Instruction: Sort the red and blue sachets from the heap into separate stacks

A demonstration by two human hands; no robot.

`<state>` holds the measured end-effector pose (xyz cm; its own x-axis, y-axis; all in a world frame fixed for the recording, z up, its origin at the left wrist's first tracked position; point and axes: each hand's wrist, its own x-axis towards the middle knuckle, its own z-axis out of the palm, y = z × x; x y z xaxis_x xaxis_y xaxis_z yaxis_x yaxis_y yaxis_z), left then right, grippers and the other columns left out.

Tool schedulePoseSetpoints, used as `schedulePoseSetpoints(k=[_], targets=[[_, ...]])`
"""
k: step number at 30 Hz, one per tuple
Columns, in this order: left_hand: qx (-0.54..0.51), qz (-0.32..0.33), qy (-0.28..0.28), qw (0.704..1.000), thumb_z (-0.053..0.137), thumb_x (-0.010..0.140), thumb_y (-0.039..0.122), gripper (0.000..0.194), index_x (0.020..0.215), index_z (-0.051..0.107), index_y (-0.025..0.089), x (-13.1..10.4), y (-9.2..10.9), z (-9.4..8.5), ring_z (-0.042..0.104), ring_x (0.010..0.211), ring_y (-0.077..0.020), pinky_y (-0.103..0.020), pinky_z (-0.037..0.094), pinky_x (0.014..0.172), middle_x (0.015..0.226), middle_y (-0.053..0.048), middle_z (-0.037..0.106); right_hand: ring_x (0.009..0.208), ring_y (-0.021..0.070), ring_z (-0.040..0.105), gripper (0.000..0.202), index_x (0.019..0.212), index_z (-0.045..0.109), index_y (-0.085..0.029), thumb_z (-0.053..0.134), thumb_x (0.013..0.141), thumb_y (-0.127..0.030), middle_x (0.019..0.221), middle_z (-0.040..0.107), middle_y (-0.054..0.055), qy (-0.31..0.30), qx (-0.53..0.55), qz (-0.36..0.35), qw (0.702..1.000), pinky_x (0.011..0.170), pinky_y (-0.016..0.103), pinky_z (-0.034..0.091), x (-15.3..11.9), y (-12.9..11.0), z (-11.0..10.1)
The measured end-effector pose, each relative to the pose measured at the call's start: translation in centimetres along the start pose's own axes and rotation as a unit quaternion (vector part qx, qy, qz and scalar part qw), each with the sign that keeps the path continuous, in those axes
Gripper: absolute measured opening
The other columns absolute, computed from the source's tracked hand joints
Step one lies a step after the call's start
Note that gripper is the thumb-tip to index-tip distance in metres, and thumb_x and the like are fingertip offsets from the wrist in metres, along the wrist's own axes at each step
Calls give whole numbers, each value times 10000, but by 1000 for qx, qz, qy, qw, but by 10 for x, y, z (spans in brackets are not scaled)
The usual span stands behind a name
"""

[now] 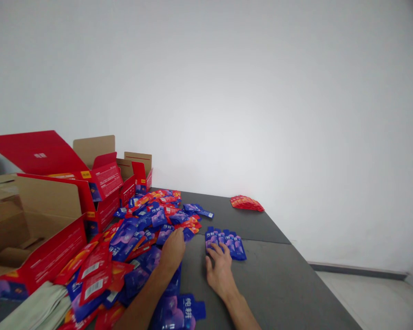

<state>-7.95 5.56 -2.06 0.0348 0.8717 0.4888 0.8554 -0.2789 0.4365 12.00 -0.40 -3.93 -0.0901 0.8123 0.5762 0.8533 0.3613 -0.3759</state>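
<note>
My left hand (174, 249) is at the right edge of a big heap of red and blue pouches (125, 233). Its fingers are closed at a blue pouch (188, 234) whose top shows beyond them. My right hand (219, 269) lies with fingers spread on the near left part of an overlapping row of blue pouches (238, 247) on the dark table (271, 275). A larger-looking blue pouch (179, 312) lies near the front edge of view, between my forearms.
Open red cartons (60, 240) line the left side. A pale folded cloth (37, 309) lies at the lower left. Red pouches (247, 202) are stacked near the far right table edge. A white wall (261, 114) stands behind.
</note>
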Motion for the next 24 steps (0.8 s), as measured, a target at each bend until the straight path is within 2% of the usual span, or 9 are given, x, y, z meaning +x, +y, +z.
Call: schedulePoseSetpoints(k=[5,7,9,12,15,17,20,22,24], targets=[[-130,-84,100,983,325,921,224,317,1037,612,156,2,1,-11,644,984,-228,-333,473,863,1002,-114,695,1253,287,463,302,1134,687,-208,506,898,-262,1237,638,103,0,42,-3,999,1056,501,380,0,-5,1],[-190,-127,115,967,370,892,260,268,980,608,174,2,4,-16,643,909,-221,-324,479,809,926,-81,693,1258,280,461,314,1162,671,-201,508,908,-289,1257,623,109,-2,67,-5,998,1066,492,381,0,-8,0],[-283,-182,105,936,434,845,288,181,876,582,188,2,9,-17,626,756,-188,-296,483,706,781,-28,661,1254,272,469,336,1196,651,-198,516,911,-314,1282,605,113,-7,97,-4,995,1068,478,389,0,-11,-2],[-481,-254,76,836,540,753,288,98,777,520,195,1,17,-13,591,633,-145,-273,487,629,681,19,609,1241,264,490,391,1255,611,-209,547,897,-352,1292,594,111,-7,146,9,989,1063,457,404,0,-16,-4],[-633,-286,17,719,596,675,225,114,740,510,191,-2,24,-6,619,667,-149,-312,520,689,687,6,627,1170,254,545,426,1248,613,-205,582,873,-406,1235,622,110,6,213,61,975,1024,405,433,2,-17,-3],[-676,-280,-20,681,601,627,171,123,726,529,184,-5,26,-3,633,691,-157,-332,527,727,685,-3,638,1001,234,616,411,1167,646,-185,579,867,-458,1093,673,99,8,283,113,953,904,354,488,4,-17,-3],[-686,-259,-34,679,609,575,123,201,766,571,173,-7,26,-3,631,680,-150,-323,526,727,688,3,641,700,175,594,407,1019,665,-164,570,854,-524,797,665,37,-2,388,181,904,651,270,474,8,-15,-7],[-668,-251,-47,699,635,575,132,298,869,609,170,-8,25,-5,633,684,-147,-306,521,703,735,1,657,623,152,545,408,974,661,-163,588,835,-539,705,620,4,5,422,208,882,578,243,426,10,-14,-12],[-648,-235,-89,719,673,624,207,349,970,641,170,-8,24,-7,645,723,-159,-302,516,698,812,-23,686,607,148,527,406,971,662,-171,598,822,-543,664,588,-14,24,428,222,876,563,236,406,11,-13,-18]])
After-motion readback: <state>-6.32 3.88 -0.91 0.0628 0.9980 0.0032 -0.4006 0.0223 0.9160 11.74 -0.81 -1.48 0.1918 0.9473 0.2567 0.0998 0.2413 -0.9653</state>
